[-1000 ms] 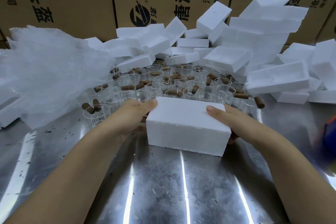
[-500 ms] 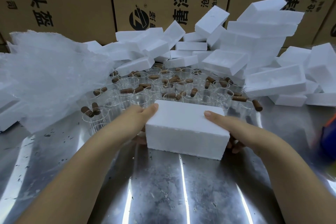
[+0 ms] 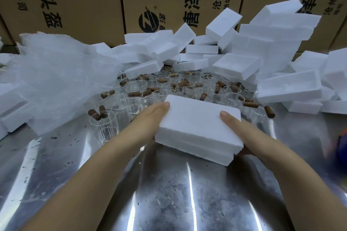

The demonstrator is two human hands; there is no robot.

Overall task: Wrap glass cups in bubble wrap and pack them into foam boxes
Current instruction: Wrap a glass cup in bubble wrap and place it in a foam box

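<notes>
Now foam box [image 3: 199, 127] is raised off tabletop [image 3: 169, 193] and tilted, midway between side edges; moments ago it sat flat. Left hand [image 3: 152, 118] and right hand [image 3: 236, 127] grasp its ends. Seam shut, so probably packed and ready for setting aside. Unwrapped glass cups [image 3: 131, 95] wait behind.

Your left hand [image 3: 152, 118] and right hand [image 3: 238, 129] grip the ends of a closed foam box [image 3: 197, 127], thumbs on top, over the steel table [image 3: 169, 193]. Behind it stand glass cups [image 3: 142, 88], bubble wrap [image 3: 56, 77] to their left.
</notes>
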